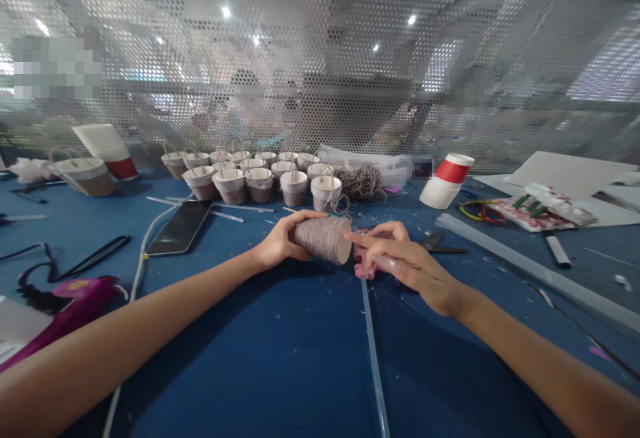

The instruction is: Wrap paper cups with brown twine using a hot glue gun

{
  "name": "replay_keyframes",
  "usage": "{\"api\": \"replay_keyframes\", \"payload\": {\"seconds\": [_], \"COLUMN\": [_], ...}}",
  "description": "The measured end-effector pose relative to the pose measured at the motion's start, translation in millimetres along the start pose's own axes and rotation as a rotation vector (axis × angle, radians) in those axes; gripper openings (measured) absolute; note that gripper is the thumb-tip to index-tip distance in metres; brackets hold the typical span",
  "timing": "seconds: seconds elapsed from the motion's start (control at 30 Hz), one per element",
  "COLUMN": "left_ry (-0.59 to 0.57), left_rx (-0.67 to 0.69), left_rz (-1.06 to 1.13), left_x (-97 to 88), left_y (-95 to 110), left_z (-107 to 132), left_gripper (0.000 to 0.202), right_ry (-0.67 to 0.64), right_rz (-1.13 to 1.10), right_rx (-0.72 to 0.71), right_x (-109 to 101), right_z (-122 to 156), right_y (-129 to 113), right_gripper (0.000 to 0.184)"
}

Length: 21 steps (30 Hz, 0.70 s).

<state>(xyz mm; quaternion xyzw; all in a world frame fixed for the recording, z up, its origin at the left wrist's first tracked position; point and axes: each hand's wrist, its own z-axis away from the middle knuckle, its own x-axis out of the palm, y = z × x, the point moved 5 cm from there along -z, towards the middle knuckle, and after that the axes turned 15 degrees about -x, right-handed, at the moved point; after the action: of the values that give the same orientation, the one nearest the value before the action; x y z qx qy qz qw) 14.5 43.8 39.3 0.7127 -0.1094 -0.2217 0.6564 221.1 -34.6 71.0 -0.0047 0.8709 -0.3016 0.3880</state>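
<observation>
A paper cup wrapped round with grey-brown twine (320, 237) lies on its side just above the table. My left hand (280, 241) is closed around its left end, thumb below and fingers over the top. The cup's pale flat base faces right. In my right hand (415, 265) is a pink glue gun (362, 266), partly hidden by the fingers. From it a long clear glue stick (373, 351) runs toward the near edge. My right index fingertip is at the rim of the cup's base; whether it presses on the twine I cannot tell.
Behind my hands stand several small twine-handled cup baskets (260, 185) and a heap of twine (363, 181). Stacked paper cups (443, 188) stand right, near scissors (440, 245) and glue sticks (540, 271). To the left lie a phone (183, 228), white cable (137, 271) and purple object (75, 315).
</observation>
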Motion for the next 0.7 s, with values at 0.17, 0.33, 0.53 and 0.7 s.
{"api": "replay_keyframes", "payload": {"seconds": [0.17, 0.33, 0.53, 0.7], "left_ry": [-0.002, -0.032, -0.146, -0.161], "left_rx": [-0.010, -0.004, 0.008, -0.013], "left_rz": [-0.001, 0.049, 0.120, 0.132], "left_x": [-0.4, -1.2, 4.6, 6.9], "left_y": [-0.3, -4.8, -9.0, -7.6], "left_z": [0.1, -1.1, -2.2, -2.1], "left_gripper": [0.065, 0.065, 0.067, 0.069], "right_ry": [0.106, 0.030, -0.089, -0.062], "right_rz": [0.011, -0.025, -0.027, 0.013], "right_rx": [-0.089, -0.110, -0.071, -0.082], "right_x": [-8.7, -8.0, 1.9, 0.1], "right_z": [1.6, 1.3, 0.2, -0.3], "right_y": [-1.2, 1.4, -2.1, -6.6], "right_gripper": [0.035, 0.038, 0.029, 0.029]}}
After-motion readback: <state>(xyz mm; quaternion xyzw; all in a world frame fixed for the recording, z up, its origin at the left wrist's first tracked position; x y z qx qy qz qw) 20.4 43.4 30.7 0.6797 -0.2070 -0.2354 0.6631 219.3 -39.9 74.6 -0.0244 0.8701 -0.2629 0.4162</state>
